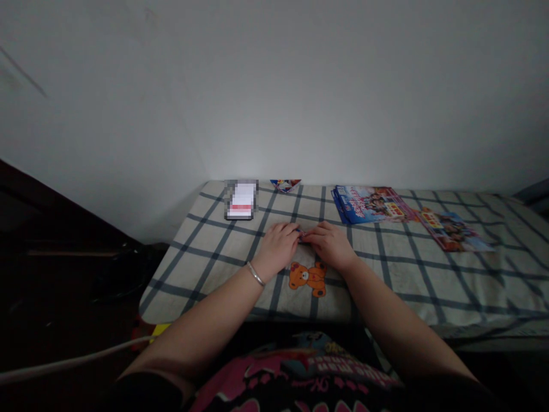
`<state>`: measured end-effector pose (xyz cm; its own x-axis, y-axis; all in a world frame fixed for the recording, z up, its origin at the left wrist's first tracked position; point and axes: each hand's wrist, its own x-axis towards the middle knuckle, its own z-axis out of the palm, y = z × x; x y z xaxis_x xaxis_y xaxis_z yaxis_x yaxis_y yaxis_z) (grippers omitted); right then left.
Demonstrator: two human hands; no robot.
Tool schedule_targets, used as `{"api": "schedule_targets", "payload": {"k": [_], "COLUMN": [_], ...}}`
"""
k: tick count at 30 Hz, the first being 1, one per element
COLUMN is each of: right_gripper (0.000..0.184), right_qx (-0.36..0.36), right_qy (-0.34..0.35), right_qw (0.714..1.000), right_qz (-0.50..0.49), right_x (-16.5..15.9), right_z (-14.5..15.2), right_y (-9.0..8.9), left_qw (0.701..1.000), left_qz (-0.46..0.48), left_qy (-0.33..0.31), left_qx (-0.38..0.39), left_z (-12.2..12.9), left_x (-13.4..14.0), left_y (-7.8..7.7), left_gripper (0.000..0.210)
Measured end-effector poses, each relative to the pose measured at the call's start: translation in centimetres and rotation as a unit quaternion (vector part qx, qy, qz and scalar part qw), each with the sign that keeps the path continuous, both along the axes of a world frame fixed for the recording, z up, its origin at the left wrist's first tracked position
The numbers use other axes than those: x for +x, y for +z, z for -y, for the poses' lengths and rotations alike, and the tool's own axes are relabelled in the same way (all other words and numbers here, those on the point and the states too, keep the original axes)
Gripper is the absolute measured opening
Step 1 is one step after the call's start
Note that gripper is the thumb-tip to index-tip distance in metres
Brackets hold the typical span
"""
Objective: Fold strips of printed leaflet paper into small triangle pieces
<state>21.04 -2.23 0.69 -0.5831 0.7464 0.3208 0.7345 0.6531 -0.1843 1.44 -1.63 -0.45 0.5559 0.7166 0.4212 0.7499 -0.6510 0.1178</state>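
Observation:
My left hand (278,247), with a silver bangle on its wrist, and my right hand (333,244) meet over the checked tablecloth. Between their closed fingertips is a small piece of printed paper (302,233), dark blue and reddish. Most of it is covered by the fingers, so its shape cannot be made out. Just below the hands, an orange teddy bear print (309,279) shows on the cloth. Beyond them, against the wall, lies a folded triangle of printed paper (285,185).
A phone (241,200) with a lit, blurred screen lies at the back left. Printed leaflets (373,205) are stacked at the back right, and another leaflet (457,230) lies farther right. A white wall (274,91) rises behind the table. A pale cable (77,360) runs at lower left.

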Motion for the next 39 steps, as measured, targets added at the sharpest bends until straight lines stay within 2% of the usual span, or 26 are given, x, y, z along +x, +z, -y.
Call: {"api": "schedule_targets", "payload": {"k": [5, 21, 28, 32, 39], "right_gripper": [0.019, 0.018, 0.017, 0.021, 0.022], "right_qx": [0.021, 0.028, -0.002, -0.003, 0.006], "right_qy": [-0.003, -0.027, -0.052, -0.045, -0.022], "right_qw": [1.0, 0.999, 0.999, 0.999, 0.999], "right_qz": [0.0, 0.017, 0.015, 0.015, 0.025], "right_x": [-0.1, -0.2, 1.9, 3.0, 1.4], "right_z": [0.0, 0.5, -0.9, -0.6, 0.5], "right_y": [-0.2, -0.1, 0.0, 0.1, 0.4], "left_qw": [1.0, 1.0, 1.0, 1.0, 1.0], "left_qz": [-0.011, -0.009, 0.001, 0.004, 0.002], "left_qy": [-0.001, 0.017, 0.028, 0.028, 0.027], "left_qx": [-0.005, -0.009, -0.005, -0.008, -0.005], "left_z": [0.0, 0.2, 0.3, 0.2, 0.1], "left_x": [0.1, 0.2, 0.2, 0.2, 0.1], "left_y": [0.2, 0.5, 0.4, 0.4, 0.3], "left_gripper": [0.02, 0.02, 0.022, 0.023, 0.02]}}
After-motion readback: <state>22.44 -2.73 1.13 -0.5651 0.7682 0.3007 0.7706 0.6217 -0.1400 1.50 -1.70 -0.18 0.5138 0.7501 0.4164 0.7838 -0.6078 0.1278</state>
